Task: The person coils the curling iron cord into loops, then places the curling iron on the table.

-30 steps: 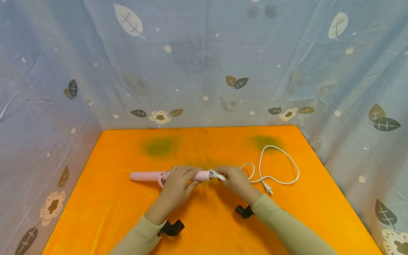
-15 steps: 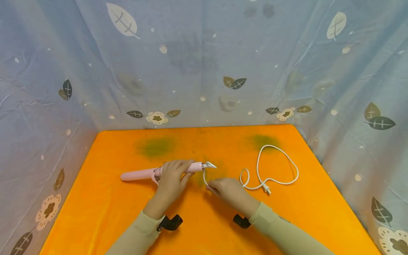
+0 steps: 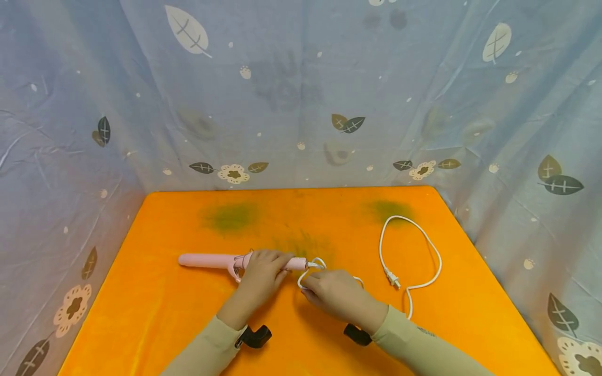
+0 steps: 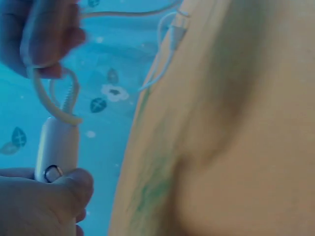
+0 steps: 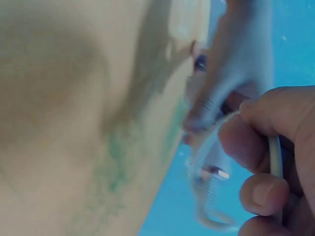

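Note:
A pink curling iron (image 3: 207, 260) lies crosswise in the head view, its barrel pointing left. My left hand (image 3: 261, 274) grips its handle from above. In the left wrist view the thumb rests beside a round button (image 4: 52, 173) on the handle. A white power cord (image 3: 436, 248) leaves the handle's right end and bends in a small loop. Just right of that end, my right hand (image 3: 343, 295) pinches the cord between thumb and fingers. In the right wrist view, more cord (image 5: 276, 157) runs behind the curled fingers. My right arm hides part of the cord.
An orange-covered table (image 3: 301, 214) with green smudges lies under the hands. The white two-pin plug (image 3: 392, 278) rests on its right side, inside a wide bend of cord. A patterned blue-grey curtain (image 3: 301, 94) stands around the back and sides.
My right hand has moved from the handle's end down along the cord, drawing it into a loop. The cord on the right has shifted, its small coil pulled out. The left hand keeps its grip.

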The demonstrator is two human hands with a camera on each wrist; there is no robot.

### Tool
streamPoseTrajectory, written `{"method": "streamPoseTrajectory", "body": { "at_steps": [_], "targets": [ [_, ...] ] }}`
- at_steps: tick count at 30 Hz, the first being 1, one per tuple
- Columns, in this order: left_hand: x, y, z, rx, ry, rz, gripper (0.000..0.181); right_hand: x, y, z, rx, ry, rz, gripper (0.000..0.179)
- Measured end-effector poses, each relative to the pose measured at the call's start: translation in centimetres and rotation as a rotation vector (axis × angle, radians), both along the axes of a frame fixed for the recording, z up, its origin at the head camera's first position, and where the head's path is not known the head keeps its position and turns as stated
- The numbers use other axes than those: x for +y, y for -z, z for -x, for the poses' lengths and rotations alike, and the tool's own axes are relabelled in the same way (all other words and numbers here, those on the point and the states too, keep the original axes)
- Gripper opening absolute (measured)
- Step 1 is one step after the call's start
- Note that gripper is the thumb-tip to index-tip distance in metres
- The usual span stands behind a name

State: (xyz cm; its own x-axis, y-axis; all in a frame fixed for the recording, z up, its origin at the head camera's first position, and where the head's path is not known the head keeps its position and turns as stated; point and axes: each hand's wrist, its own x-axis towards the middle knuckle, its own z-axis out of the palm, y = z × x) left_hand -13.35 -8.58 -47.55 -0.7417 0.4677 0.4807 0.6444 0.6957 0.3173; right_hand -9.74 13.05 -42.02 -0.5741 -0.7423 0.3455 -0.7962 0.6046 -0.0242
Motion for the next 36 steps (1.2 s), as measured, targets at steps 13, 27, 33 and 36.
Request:
{"method": "streamPoseTrajectory", "body": {
  "at_steps": [13,27,33,36],
  "targets": [
    [-0.4,0.6,-1.1,-0.018,0.096,0.064,0.033,1.3,-2.4,2.3,-0.018,-0.086,0.177,0.012],
    [-0.6,0.3,-1.8,0.082,0.157,-0.018,0.033,2.7,-1.3,4.9,-0.198,0.009,0.321,0.006],
    [-0.8,0.4,-2.0,0.118,0.189,-0.034,0.03,2.4,0.5,5.2,-0.414,0.066,0.335,0.011],
    [-0.9,0.3,-2.0,0.15,0.174,-0.064,0.032,2.1,1.3,5.3,-0.511,0.082,0.368,0.013]
  ]
}}
